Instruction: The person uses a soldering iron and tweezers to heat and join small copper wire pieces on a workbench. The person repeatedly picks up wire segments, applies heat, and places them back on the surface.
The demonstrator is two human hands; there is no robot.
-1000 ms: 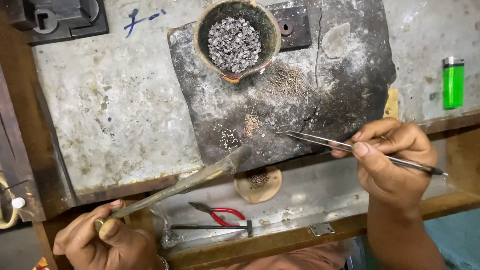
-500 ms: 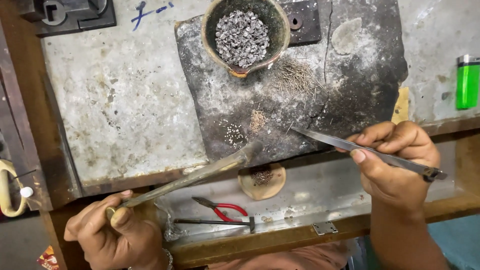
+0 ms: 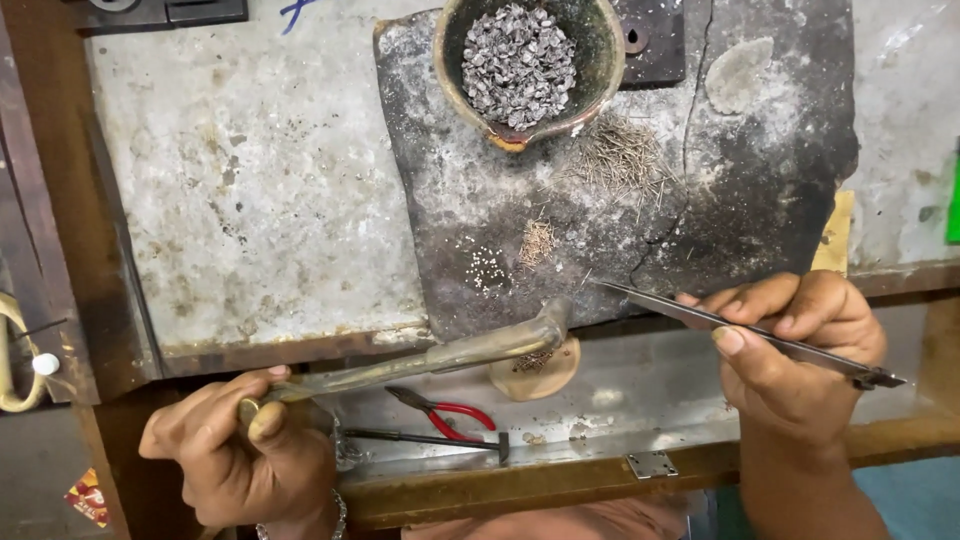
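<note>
**Blowpipe and tweezers over the slab**

My left hand [image 3: 235, 455] is gripping the blowpipe [image 3: 440, 355], fingers wrapped round its near end, its bent tip lying at the near edge of the dark slab [image 3: 600, 210]. My right hand [image 3: 795, 355] is pinching the tweezers [image 3: 740, 325] between thumb and fingers, their point aiming at the slab's edge. The clay bowl [image 3: 530, 60] at the slab's far end is holding a heap of small grey metal bits [image 3: 517, 50]. Below, the tray [image 3: 620, 415] is holding red-handled pliers [image 3: 445, 410] and a small hammer [image 3: 430, 438].
</note>
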